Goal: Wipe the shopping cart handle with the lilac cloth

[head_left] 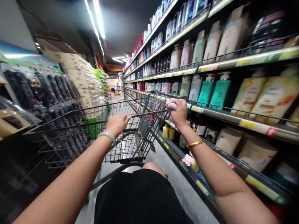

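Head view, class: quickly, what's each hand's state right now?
Left hand: closed on the shopping cart's rail.
Right hand: closed, holding a lilac bundle.

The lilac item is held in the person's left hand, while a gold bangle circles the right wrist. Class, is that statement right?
Not quite. The lilac item is in the right hand, not the left hand, as the head view shows. The gold bangle does circle the right wrist.
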The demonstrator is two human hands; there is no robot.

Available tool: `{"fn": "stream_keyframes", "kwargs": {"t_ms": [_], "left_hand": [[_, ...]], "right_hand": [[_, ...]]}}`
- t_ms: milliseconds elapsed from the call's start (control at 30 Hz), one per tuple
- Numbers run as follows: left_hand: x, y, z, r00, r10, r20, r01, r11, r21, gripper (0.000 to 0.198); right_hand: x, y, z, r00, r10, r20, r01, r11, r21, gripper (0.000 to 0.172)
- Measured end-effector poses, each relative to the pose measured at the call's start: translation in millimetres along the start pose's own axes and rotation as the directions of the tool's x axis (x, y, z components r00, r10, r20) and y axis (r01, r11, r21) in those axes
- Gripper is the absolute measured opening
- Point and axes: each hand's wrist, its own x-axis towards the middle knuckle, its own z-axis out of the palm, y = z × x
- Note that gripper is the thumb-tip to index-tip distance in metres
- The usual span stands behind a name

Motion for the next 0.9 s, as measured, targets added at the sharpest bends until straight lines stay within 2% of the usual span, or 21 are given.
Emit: {"fn": "stream_keyframes", "kwargs": {"t_ms": [67, 133, 200, 233, 267, 333, 400, 433, 467, 533, 600, 667, 733, 800, 900], "left_hand": [[-2.8, 8.2, 7.3, 0.996, -0.022, -0.083, 0.025, 0.999, 0.026, 0.054], [-4.5, 13.6, 14.0, 0.985, -0.041, -0.166, 0.051, 0.997, 0.057, 0.054], [-4.8, 15.8, 19.4, 0.973, -0.037, -0.227, 0.058, 0.994, 0.088, 0.053], [-4.6, 16.2, 21.5, 0.969, -0.026, -0.246, 0.052, 0.994, 0.099, 0.053], [-4.3, 16.5, 23.1, 0.966, -0.012, -0.258, 0.041, 0.993, 0.107, 0.053], [-4.0, 18.0, 24.9, 0.960, 0.003, -0.279, 0.032, 0.992, 0.119, 0.053], [-4.1, 21.2, 25.3, 0.955, -0.006, -0.297, 0.045, 0.991, 0.126, 0.053], [-4.2, 23.3, 25.2, 0.953, -0.012, -0.302, 0.053, 0.990, 0.128, 0.053], [-4.5, 25.5, 24.9, 0.952, -0.018, -0.305, 0.060, 0.990, 0.128, 0.053], [-5.1, 29.6, 24.2, 0.951, -0.025, -0.309, 0.065, 0.990, 0.122, 0.053], [-5.7, 32.9, 23.7, 0.949, -0.026, -0.314, 0.065, 0.991, 0.115, 0.052], [-6.4, 35.3, 23.6, 0.948, -0.023, -0.317, 0.061, 0.992, 0.110, 0.052], [-7.3, 37.3, 23.9, 0.947, -0.024, -0.319, 0.063, 0.992, 0.112, 0.052], [-8.5, 39.7, 24.1, 0.946, -0.036, -0.323, 0.079, 0.990, 0.119, 0.052], [-11.5, 43.4, 23.4, 0.946, -0.062, -0.318, 0.103, 0.988, 0.113, 0.053]], "right_hand": [[-5.6, 4.2, 2.6, 1.000, -0.005, -0.001, 0.005, 1.000, -0.024, 0.026], [-23.0, 8.7, 7.8, 0.987, -0.108, 0.116, 0.114, 0.992, -0.048, 0.029], [-37.7, 15.4, 11.2, 0.934, -0.243, 0.263, 0.253, 0.967, -0.003, 0.031], [-39.6, 19.3, 11.0, 0.919, -0.273, 0.284, 0.277, 0.961, 0.025, 0.030], [-36.9, 23.2, 9.4, 0.930, -0.264, 0.256, 0.261, 0.964, 0.044, 0.028], [-20.8, 29.4, 4.0, 0.985, -0.148, 0.084, 0.143, 0.988, 0.060, 0.022], [-3.3, 32.1, 0.6, 0.997, -0.021, -0.078, 0.028, 0.996, 0.090, 0.018], [0.7, 32.2, 1.2, 0.994, 0.011, -0.109, 0.000, 0.995, 0.100, 0.018], [-0.6, 31.7, 3.3, 0.995, 0.014, -0.101, -0.004, 0.995, 0.098, 0.018], [-18.7, 30.3, 11.3, 0.999, -0.049, -0.001, 0.049, 0.996, 0.076, 0.018], [-47.0, 30.4, 20.2, 0.981, -0.145, 0.129, 0.133, 0.986, 0.097, 0.021], [-67.3, 32.4, 25.9, 0.960, -0.198, 0.198, 0.169, 0.974, 0.151, 0.022], [-67.6, 34.4, 27.4, 0.980, -0.142, 0.142, 0.116, 0.977, 0.179, 0.019], [-52.0, 34.7, 27.6, 1.000, -0.030, -0.003, 0.030, 0.980, 0.198, 0.014], [-37.4, 32.2, 32.7, 0.984, 0.074, -0.163, -0.031, 0.968, 0.248, 0.013]]}}
